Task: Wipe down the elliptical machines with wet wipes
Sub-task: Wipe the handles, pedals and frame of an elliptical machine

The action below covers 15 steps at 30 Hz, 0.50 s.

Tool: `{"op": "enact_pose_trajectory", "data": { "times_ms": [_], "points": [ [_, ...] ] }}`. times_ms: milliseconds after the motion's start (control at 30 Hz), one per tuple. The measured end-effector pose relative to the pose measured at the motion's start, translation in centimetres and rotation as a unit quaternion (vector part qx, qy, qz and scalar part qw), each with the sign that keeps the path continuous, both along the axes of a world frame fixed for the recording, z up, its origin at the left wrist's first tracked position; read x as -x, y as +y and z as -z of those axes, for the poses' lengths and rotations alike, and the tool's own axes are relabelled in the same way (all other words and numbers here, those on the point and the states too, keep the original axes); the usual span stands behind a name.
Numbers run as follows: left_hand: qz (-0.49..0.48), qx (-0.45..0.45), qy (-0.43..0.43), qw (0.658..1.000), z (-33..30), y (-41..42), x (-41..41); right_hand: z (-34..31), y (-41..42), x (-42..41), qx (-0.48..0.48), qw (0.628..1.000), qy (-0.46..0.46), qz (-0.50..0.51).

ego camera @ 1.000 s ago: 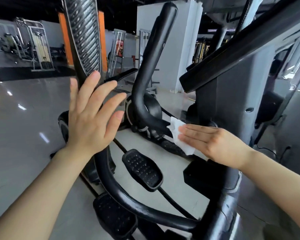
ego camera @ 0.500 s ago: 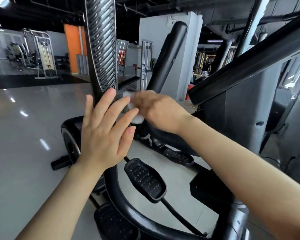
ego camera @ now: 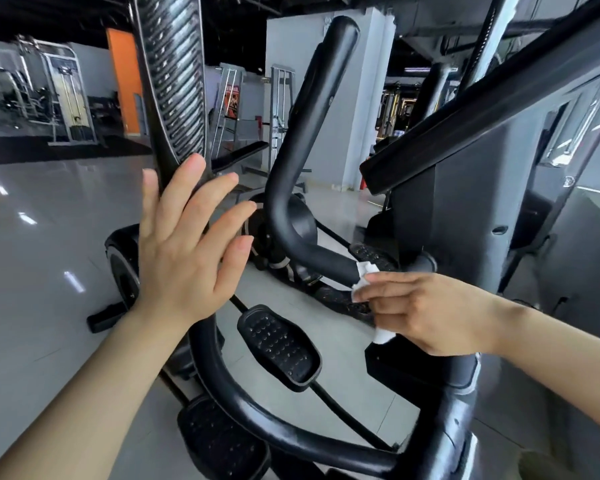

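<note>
White wipe (ego camera: 365,271): we find it bunched against the lower bend of the black curved handlebar (ego camera: 291,188), with a second fold showing below the hand.
Right hand (ego camera: 426,311): reaches in from the right, back of the hand up, fingers extended leftward and pinching the wipe onto the bar.
Left hand (ego camera: 184,258): raised, palm away from us, fingers straight and spread; it lies flat against the ribbed grip (ego camera: 174,81) of the near upright handle.
Left forearm: runs from the lower left corner up to the wrist.
Elliptical machine (ego camera: 465,237): dark housing at right; a studded pedal (ego camera: 279,344) sits between the two arms.
Hidden: most of the wipe is covered by our right fingers; we cannot tell how much of the left palm touches the grip.
Cut off: the ribbed grip leaves the top edge; the housing leaves the right edge.
Background: gym frames (ego camera: 49,95) and an orange column (ego camera: 123,84), blurred.
</note>
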<state>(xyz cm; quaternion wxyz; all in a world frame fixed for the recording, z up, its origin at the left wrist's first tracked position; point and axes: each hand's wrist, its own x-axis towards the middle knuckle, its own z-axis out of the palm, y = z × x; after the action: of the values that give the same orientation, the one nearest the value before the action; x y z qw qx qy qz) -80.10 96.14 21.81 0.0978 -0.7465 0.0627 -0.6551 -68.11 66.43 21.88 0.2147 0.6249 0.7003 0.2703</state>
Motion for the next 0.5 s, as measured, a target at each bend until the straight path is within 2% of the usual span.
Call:
{"op": "enact_pose_trajectory", "data": {
  "times_ms": [100, 200, 233, 333, 400, 500],
  "points": [
    [-0.017, 0.006, -0.004, 1.0, 0.0, -0.3, 0.0, 0.8, 1.3, 0.8, -0.077, 0.997, -0.001, -0.017],
    [-0.031, 0.002, 0.006, 1.0, 0.0, -0.3, 0.3, 1.3, 8.0, 1.9, -0.156, 0.986, -0.005, -0.06],
    [-0.038, 0.0, 0.009, 0.999, -0.1, -0.3, 0.4, 1.4, 10.4, 1.7, -0.152, 0.987, -0.025, -0.055],
    [-0.05, -0.006, 0.017, 0.999, 0.0, -0.2, 0.7, 1.8, 13.4, 0.3, -0.051, 0.995, -0.084, 0.022],
    [-0.047, -0.004, 0.018, 0.999, -0.1, -0.1, 0.6, 2.3, 10.9, -0.8, -0.013, 0.995, -0.088, 0.043],
    [-0.049, 0.002, 0.008, 0.999, -0.1, -0.1, 0.5, 1.6, 4.9, -1.2, -0.042, 0.997, -0.057, 0.002]
  ]
}}
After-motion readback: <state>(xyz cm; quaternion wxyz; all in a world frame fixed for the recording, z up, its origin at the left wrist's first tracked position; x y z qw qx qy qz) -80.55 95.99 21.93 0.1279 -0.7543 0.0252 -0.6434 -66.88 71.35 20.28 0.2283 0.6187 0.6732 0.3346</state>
